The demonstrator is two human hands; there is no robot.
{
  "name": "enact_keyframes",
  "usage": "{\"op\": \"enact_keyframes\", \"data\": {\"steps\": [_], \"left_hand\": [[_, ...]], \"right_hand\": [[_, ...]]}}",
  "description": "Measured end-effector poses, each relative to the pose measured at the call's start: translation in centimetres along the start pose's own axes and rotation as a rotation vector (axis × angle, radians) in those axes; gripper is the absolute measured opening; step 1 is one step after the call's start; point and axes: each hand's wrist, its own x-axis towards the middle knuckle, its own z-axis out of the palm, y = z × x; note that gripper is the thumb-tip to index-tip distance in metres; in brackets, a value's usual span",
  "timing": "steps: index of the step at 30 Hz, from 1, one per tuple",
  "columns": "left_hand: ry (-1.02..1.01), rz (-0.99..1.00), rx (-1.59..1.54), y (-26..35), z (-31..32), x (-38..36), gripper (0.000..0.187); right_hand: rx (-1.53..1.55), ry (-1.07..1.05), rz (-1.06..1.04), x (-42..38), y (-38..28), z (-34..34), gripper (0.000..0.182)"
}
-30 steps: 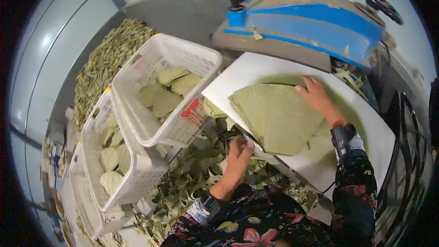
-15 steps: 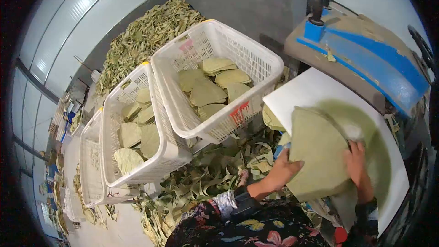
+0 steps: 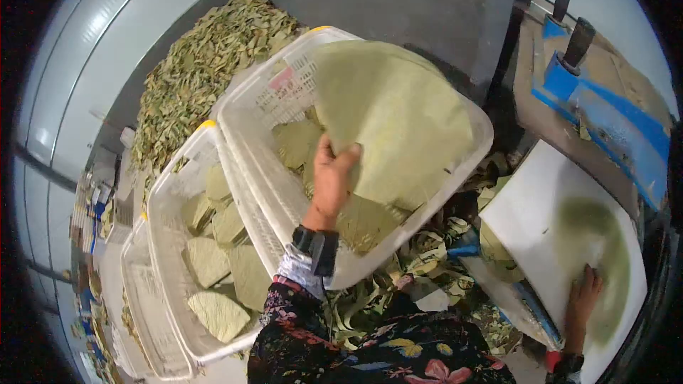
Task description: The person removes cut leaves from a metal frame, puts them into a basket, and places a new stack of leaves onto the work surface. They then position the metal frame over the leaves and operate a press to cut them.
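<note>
My left hand [image 3: 334,174] grips a stack of cut green leaves [image 3: 398,121] by its near-left edge, thumb on top. The fan-shaped stack is tilted over the middle white plastic crate [image 3: 359,270], covering much of its inside. More cut leaf stacks [image 3: 363,224] lie in that crate beneath it. My right hand [image 3: 587,291] rests on the white board [image 3: 530,203] at the right, fingers stretched out and holding nothing. A green stain marks the board around it.
A blue cutting press [image 3: 605,114] with black handles stands behind the board. Another white crate [image 3: 160,227] with leaf stacks sits at the left. A large leaf heap [image 3: 213,64] lies against the back wall; leaf scraps [image 3: 427,256] lie between crate and board.
The leaf stack has moved left in my left hand, from the board to over the crate. My right hand has let go of it and lowered onto the board.
</note>
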Motion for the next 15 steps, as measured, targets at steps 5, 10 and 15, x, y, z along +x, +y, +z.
{"op": "enact_keyframes", "data": {"steps": [5,10,15], "left_hand": [[0.221,-0.024,-0.274,-7.5,-5.6,7.2,0.029],[0.394,-0.338,0.579,-19.9,-14.6,9.3,0.037],[0.29,-0.314,0.195,-16.0,-10.6,6.8,0.048]], "right_hand": [[0.001,-0.018,0.05,-0.1,-0.8,-0.8,0.042],[-0.01,-0.014,0.163,-0.1,-1.4,-1.5,0.038],[0.091,0.131,0.043,0.0,-0.6,-0.1,0.04]]}}
